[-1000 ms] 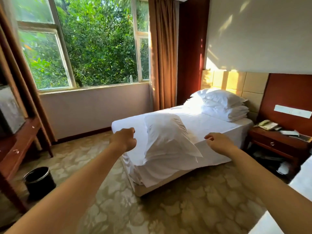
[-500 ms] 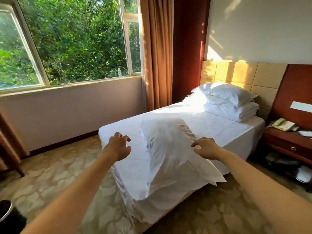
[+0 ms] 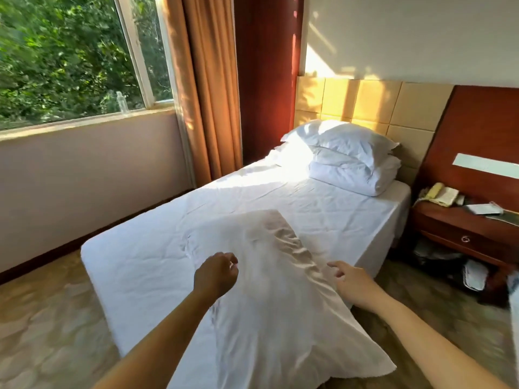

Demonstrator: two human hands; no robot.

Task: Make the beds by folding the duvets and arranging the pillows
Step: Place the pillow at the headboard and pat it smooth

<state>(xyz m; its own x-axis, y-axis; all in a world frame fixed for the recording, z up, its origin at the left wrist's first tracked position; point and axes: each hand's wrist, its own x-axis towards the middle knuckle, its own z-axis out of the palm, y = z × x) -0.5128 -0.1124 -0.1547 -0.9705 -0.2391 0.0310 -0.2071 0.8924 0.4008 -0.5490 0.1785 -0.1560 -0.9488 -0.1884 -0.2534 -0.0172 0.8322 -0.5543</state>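
A single bed (image 3: pixel 157 256) with a white sheet stands against a tan headboard. Two white pillows (image 3: pixel 348 153) are stacked at its head. A flat, wrinkled white cloth (image 3: pixel 275 304) lies across the near corner of the bed and hangs over the edge. My left hand (image 3: pixel 214 275) hovers at the cloth's left side with loosely curled fingers and nothing visibly between them. My right hand (image 3: pixel 349 282) is at the cloth's right edge, fingers relaxed and pointing toward it.
A wooden nightstand (image 3: pixel 460 228) with a telephone (image 3: pixel 436 193) and papers stands right of the bed, with bags on the floor below. A window and orange curtain (image 3: pixel 207 88) are at the far left. Patterned carpet (image 3: pixel 47 327) surrounds the bed.
I have moved closer to the bed. The white cloth, lifted and billowing between my hands before, now lies flatter on the bed corner, and both hands have loosened.
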